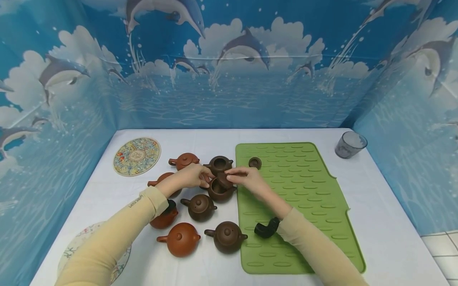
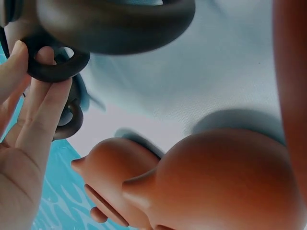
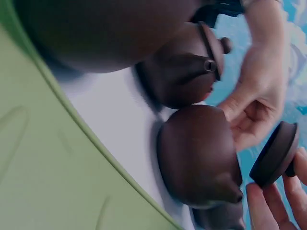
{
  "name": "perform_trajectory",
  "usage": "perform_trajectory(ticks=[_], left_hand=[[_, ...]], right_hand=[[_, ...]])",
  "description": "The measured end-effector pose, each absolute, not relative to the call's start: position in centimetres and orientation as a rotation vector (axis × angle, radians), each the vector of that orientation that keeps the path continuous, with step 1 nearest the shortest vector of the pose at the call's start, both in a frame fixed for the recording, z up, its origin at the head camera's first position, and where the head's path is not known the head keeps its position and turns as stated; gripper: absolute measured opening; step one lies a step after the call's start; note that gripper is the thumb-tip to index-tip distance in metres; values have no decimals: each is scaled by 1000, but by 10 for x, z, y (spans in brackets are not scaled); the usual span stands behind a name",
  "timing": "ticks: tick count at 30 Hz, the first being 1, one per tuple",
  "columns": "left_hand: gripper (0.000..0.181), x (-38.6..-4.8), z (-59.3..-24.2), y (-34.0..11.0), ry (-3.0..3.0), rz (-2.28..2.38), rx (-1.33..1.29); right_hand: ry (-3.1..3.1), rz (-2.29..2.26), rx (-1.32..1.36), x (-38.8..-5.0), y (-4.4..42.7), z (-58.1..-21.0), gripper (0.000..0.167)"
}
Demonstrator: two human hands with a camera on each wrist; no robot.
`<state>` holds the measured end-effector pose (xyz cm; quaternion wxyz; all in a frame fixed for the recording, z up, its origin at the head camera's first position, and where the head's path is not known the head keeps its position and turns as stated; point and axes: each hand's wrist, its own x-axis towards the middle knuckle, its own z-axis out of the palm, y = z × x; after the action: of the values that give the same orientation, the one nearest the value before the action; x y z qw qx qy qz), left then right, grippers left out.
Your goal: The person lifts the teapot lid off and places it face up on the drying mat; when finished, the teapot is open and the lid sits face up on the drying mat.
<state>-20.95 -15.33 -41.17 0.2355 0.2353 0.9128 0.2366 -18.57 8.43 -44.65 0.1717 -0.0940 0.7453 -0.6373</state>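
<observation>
An uncovered dark brown teapot [image 1: 219, 196] stands among other teapots left of the green mat. My left hand [image 1: 193, 176] is at its handle; in the left wrist view the fingers of that hand [image 2: 36, 120] curl round the dark handle [image 2: 60, 73]. Above the teapot's opening, my right hand [image 1: 251, 182] pinches a dark lid [image 1: 224, 180]. From the right wrist camera, the lid [image 3: 274, 155] is tilted beside the teapot [image 3: 199, 153], apart from its rim, with its knob between the fingers of my right hand [image 3: 280, 203].
Behind stands another uncovered teapot [image 1: 219, 163]. A small lid [image 1: 255, 162] and a black bent object [image 1: 266, 228] lie on the green mat [image 1: 297, 206]. Several brown and orange teapots [image 1: 183, 240] stand nearer. A glass [image 1: 350, 145] is far right; a patterned disc [image 1: 137, 156] lies far left.
</observation>
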Motion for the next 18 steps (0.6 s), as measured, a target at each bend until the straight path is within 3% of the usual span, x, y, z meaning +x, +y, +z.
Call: perform_trajectory(ticks=[6,15,18], left_hand=[[30,-208,-412,-153,2509,646,637],[29,-207,-412,-152,2521,632,627],[29,-207,-412,-152,2521,634,623]], right_hand=[[1746,-2022,-89,-187,111,-447,41],[1470,-2198,-13,-186,145,-445,26],[1430,-2242,-11,-187,154,-445,35]])
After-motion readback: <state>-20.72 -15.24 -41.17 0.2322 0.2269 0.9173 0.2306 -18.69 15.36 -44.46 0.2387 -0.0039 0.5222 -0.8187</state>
